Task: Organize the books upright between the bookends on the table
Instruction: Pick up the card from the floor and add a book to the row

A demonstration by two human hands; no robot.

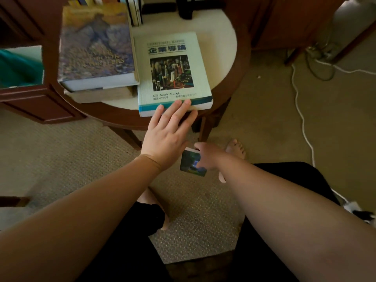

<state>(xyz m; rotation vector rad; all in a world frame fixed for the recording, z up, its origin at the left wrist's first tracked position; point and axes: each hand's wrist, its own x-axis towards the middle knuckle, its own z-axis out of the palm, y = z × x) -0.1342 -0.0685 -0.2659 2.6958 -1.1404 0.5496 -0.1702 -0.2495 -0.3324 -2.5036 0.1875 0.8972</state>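
A pale green textbook (173, 72) with a city photo lies flat on the round table (221, 43), its near edge over the rim. My left hand (168, 135) is open, fingertips resting on that near edge. My right hand (207, 157) sits lower, below the table, shut on a small book (192, 162) with a dark picture cover. Left of the textbook, a painted-cover book (95, 43) lies on top of another thick book (101, 95). Several books (134, 9) stand upright at the back, next to a black bookend (186, 8).
A dark wooden cabinet (36, 102) stands left of the table. White cables (303, 110) run across the carpet on the right. My bare feet (236, 148) and knees are below the table edge.
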